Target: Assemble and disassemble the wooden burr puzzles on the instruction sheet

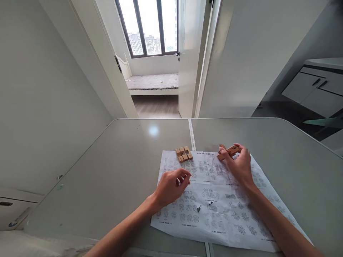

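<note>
My right hand point(239, 167) is closed around a notched wooden puzzle piece point(232, 150) with a dark mark on it, above the sheet's upper right part. A second bit of wood juts out by the thumb; whether it is a separate piece, I cannot tell. My left hand point(171, 187) hovers at the left of the printed sheet point(222, 221), its fingers loosely bent with a gap to the thumb and nothing visible between them. Just beyond that hand, several wooden puzzle pieces point(183, 154) lie grouped at the sheet's top left edge, some with dark markings.
Under the creased sheet is a grey-green table point(128, 171) with a pale seam down its middle. Two small dark scraps point(198, 209) lie on the paper. Behind the table are a doorway with an open door point(190, 60) and a bed point(152, 81). White cabinets point(318, 85) stand at right.
</note>
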Motion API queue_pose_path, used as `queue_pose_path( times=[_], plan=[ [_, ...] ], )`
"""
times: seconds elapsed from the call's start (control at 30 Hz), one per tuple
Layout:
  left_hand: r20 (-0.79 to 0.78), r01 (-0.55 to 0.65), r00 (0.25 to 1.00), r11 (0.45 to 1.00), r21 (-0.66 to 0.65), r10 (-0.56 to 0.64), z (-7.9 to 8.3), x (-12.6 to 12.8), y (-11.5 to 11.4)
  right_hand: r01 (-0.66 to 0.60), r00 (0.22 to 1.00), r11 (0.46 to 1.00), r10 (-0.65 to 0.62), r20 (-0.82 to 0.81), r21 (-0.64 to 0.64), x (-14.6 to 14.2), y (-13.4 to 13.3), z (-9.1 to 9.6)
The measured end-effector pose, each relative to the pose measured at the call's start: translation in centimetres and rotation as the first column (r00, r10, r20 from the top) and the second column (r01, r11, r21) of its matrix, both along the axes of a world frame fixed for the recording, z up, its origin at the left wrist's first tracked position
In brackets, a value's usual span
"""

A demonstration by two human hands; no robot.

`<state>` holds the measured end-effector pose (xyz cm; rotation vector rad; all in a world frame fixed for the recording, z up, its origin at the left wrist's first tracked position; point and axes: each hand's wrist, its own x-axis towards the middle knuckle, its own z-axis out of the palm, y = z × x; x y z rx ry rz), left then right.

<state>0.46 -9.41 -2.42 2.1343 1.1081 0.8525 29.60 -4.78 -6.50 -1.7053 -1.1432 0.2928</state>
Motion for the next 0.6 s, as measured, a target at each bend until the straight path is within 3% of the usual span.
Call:
queue_pose_path(
  times=[0.07, 0.17, 0.3, 0.43, 0.6],
  plan=[
    [-0.006, -0.036, 0.999, 0.999, 0.04, 0.036, 0.0, 0.0, 0.1, 0.029, 1.0, 0.999, -0.028, -0.003, 0.037, -0.3, -0.3, 0.6],
    [-0.011, -0.081, 0.996, 0.99, 0.116, 0.083, -0.1, 0.0, 0.3, 0.02, 0.995, 0.982, -0.039, 0.092, 0.19, -0.9, -0.9, 1.8],
    [-0.071, -0.097, 0.99, 0.963, 0.25, 0.118, -0.6, -0.1, 0.6, -0.133, 0.961, 0.928, 0.035, 0.275, 0.349, -2.2, -2.1, 3.1],
    [-0.209, -0.081, 0.965, 0.94, 0.333, 0.157, -1.1, -0.3, 1.1, -0.428, 0.856, 0.875, 0.313, 0.412, 0.226, -3.4, -2.9, 3.2],
    [-0.245, -0.05, 0.96, 0.942, 0.332, 0.137, -1.5, -0.4, 1.6, -0.681, 0.647, 0.732, 0.592, 0.481, 0.015, -4.6, -3.0, 2.1]
  ],
)
